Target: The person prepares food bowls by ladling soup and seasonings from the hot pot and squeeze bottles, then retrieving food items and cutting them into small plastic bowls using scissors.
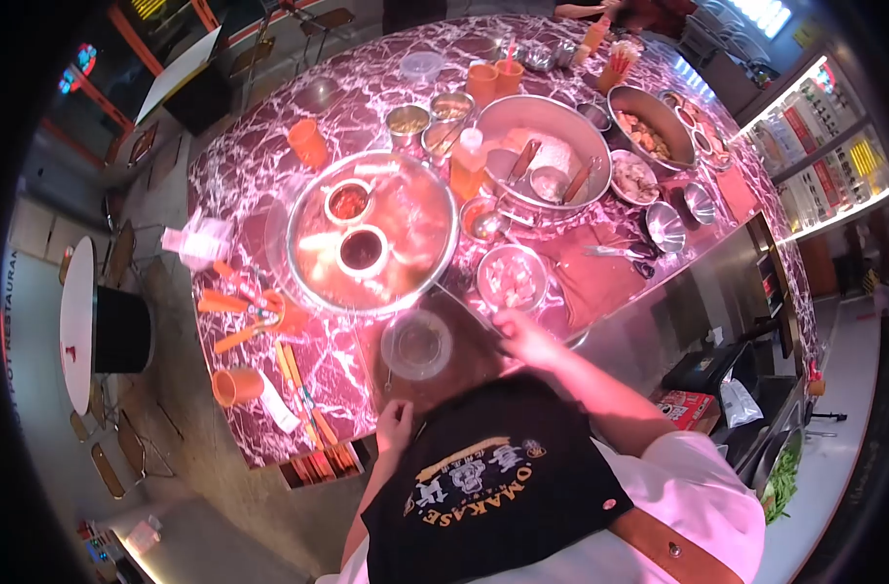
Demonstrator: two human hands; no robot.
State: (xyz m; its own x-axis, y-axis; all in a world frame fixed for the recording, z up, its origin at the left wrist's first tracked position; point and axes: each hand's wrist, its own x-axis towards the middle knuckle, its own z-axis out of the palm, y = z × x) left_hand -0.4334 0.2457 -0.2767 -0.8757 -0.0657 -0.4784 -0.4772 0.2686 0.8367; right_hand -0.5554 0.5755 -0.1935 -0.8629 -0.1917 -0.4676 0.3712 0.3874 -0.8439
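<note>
My right hand (524, 338) is closed around what looks like the handle of a knife, its thin blade (467, 308) pointing up and left over a brown cutting board (474, 365). A round clear plastic tub (416, 345) sits on the board, left of that hand. My left hand (396, 424) is at the board's near left edge with curled fingers pressed together; anything between them is too small to make out. Just beyond my right hand is a bowl of pale pieces (512, 278). A brown cloth (589, 277) with scissors (615, 252) on it lies to its right.
A large round tray (303, 263) with two sauce cups stands beyond the board. Behind are a wide metal pot (600, 146), an orange squeeze bottle (467, 175) and another pan (683, 141). Orange-handled utensils (235, 304) and a cup (238, 386) lie left. Another person's arm (581, 12) shows at the far side.
</note>
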